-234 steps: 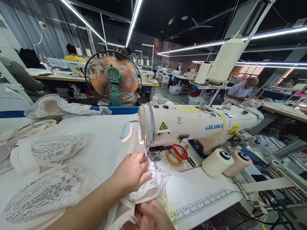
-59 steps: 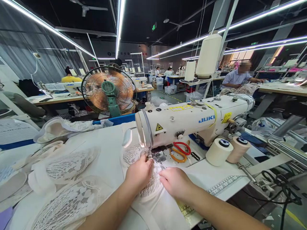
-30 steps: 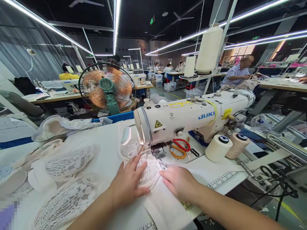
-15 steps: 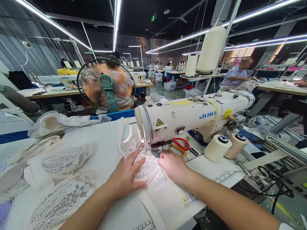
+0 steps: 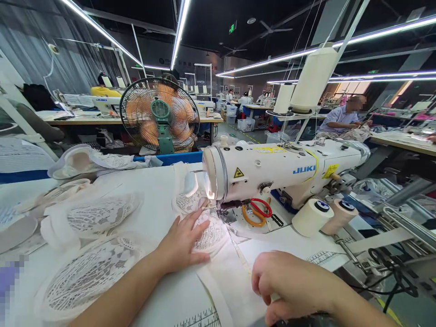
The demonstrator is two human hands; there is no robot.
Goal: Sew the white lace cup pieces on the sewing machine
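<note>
My left hand (image 5: 184, 240) lies with spread fingers on a white garment piece with a lace cup (image 5: 208, 234), just in front of the needle area of the white sewing machine (image 5: 252, 170). The piece runs under the machine's head, and its plain white fabric (image 5: 235, 284) hangs toward the table's front edge. Right of that fabric, my right hand (image 5: 289, 281) is closed, fingers curled toward the thumb. A pale bit shows between thumb and fingers; what it is I cannot make out.
More lace pieces (image 5: 91, 274) lie on the left of the table. Red-handled (image 5: 261, 208) and orange-looped tools rest on the machine bed, near thread cones (image 5: 311, 218). A green fan (image 5: 160, 113) stands behind. A co-worker (image 5: 345, 116) sits at the back right.
My right hand has left the fabric beside the presser foot and come down and right toward the table's front edge. My left hand stays on the lace. The view has shifted slightly.
</note>
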